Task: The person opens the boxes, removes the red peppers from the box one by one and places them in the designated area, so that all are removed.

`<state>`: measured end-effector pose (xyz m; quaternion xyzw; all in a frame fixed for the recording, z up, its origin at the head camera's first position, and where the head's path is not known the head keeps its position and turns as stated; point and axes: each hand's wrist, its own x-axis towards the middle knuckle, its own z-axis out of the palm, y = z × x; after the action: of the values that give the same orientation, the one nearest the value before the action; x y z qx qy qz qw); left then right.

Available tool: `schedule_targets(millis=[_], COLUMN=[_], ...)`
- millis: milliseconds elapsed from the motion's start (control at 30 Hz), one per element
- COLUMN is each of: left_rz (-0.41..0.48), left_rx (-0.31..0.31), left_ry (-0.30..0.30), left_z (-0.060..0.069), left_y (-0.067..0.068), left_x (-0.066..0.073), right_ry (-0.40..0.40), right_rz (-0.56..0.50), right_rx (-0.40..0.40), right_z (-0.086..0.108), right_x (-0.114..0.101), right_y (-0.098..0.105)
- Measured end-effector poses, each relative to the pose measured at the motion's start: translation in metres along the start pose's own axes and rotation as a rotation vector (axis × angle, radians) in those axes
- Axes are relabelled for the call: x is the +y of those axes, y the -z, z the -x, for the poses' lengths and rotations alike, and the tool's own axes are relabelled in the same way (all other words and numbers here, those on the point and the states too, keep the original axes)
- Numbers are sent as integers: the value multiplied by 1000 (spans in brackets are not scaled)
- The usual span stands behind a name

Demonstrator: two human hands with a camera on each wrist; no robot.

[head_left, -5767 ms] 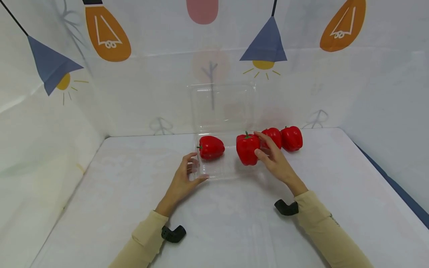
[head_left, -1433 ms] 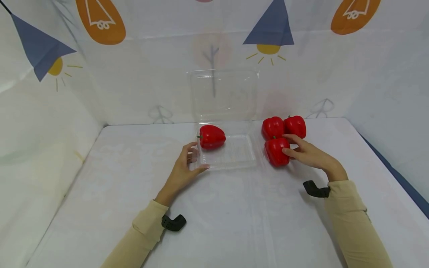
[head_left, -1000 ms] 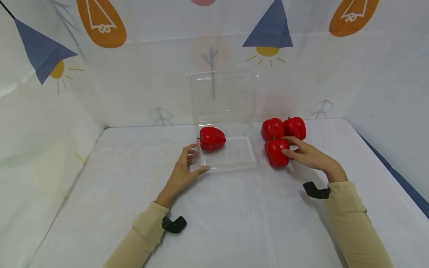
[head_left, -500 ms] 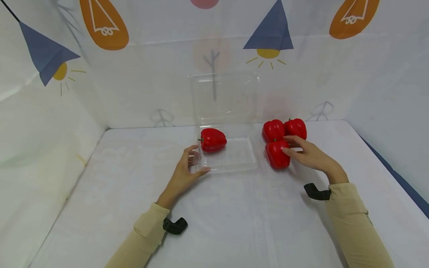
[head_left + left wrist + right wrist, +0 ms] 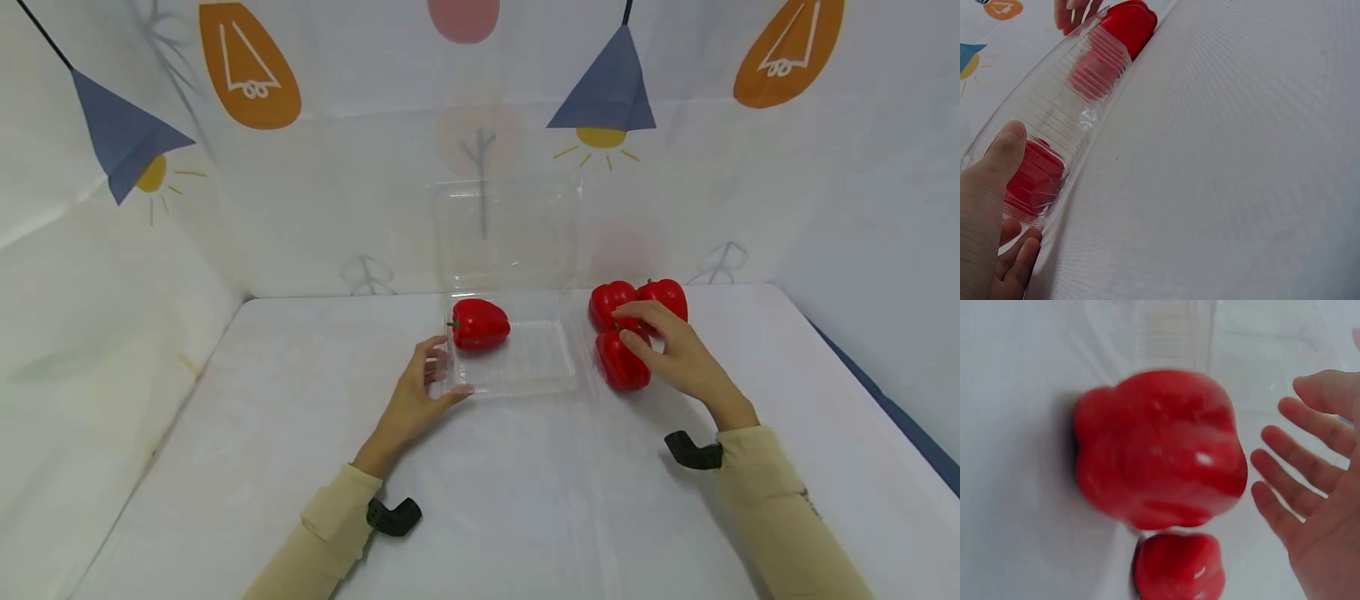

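Note:
A hinged clear plastic container (image 5: 538, 350) stands near the back of the table, its lid (image 5: 517, 237) raised against the wall. One red bell pepper (image 5: 482, 325) lies in its left part, green stem to the left. My left hand (image 5: 408, 408) grips the container's left end, thumb on the front wall (image 5: 1005, 156) and fingers round the side. Right of the container, another bell pepper (image 5: 621, 364) rests on the table. My right hand (image 5: 678, 354) hovers just over it, apart from it, with fingers spread in the right wrist view (image 5: 1329, 462).
Behind that pepper sit two more red bell peppers (image 5: 609, 304), side by side near the table's back edge. A white cloth wall (image 5: 337, 192) printed with lamps rises directly behind. Black curved pieces (image 5: 393, 517) are worn at both wrists.
Earlier my right hand held a bell pepper over the container, then set it on the table to the right. Now it has let go and lifted off. My left hand keeps its grip.

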<state>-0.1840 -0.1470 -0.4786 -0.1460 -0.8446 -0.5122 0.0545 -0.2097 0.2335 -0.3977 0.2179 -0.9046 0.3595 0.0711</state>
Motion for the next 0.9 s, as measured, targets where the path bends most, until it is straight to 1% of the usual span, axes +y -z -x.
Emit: schedule_targets(millis=[67,167,333,433,567,667,900], left_rz=[1,2,13,18,18,13,10], left_rx=[1,5,14,20,23,19,24], left_ry=[5,5,-35,-45,-29,-25,-43], left_z=[1,3,1,1,1,2,-1], left_y=[0,0,-1,-1,-2,-2,-2], left_x=[-1,-3,-4,-3,-1,0,-2], right_ry=[48,92,155,184,177,172,196], right_rz=[0,3,14,8,-11,-9,0], right_rx=[-6,-45,-124,-157,-178,-171,-150], right_z=[0,0,-1,-2,-2,-1,-8], right_x=[-4,-11,-22,-26,-28,-29,-35], right_y=[-6,-13,-26,-34,-41,-45,-49])
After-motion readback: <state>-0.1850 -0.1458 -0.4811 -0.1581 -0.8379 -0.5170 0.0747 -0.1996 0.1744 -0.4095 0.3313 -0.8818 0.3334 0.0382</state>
